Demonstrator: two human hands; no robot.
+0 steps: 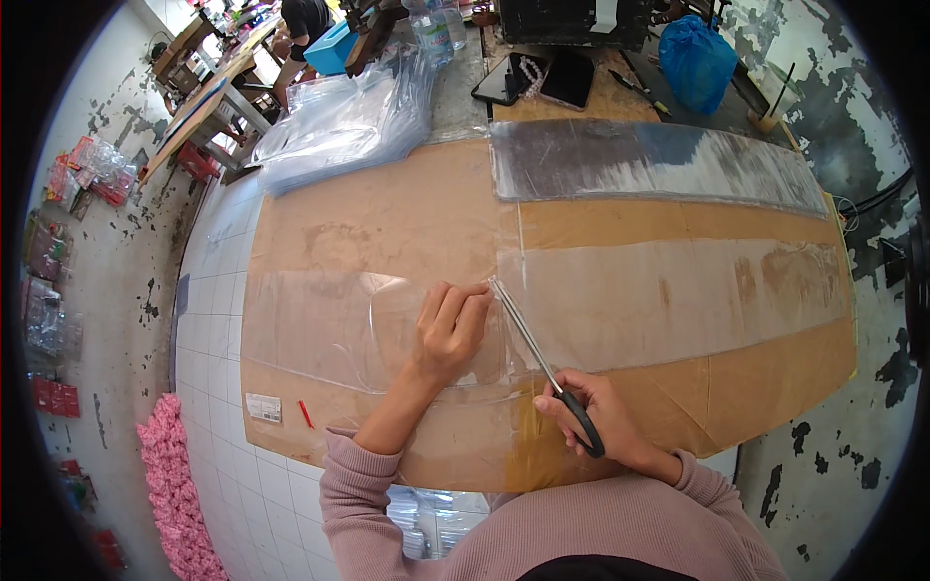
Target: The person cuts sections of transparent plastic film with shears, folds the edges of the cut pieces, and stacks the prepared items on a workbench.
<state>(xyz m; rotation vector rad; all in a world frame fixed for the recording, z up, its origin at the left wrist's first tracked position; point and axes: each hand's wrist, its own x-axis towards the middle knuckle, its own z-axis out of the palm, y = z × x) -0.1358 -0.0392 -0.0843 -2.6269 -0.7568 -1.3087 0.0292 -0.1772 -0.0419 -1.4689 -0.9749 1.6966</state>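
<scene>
My right hand (596, 416) grips the black handle of a pair of scissors (531, 339). The long silver blades lie nearly together and point up and to the left. Beside their tips my left hand (450, 324) is closed, thumb and fingers pinching the edge of a clear plastic sheet (399, 315). This see-through sheet lies on the cardboard-covered table (334, 228), and its outline is hard to make out. A long, clouded plastic strip (678, 290) is spread to the right of the scissors.
Stacked clear plastic (354, 121) sits at the far left, a grey sheet (659, 165) at the far right. Behind are two phones (567, 79), a cutter knife (635, 89) and a blue bag (696, 63). A red stick (306, 414) and white label (263, 408) lie near left.
</scene>
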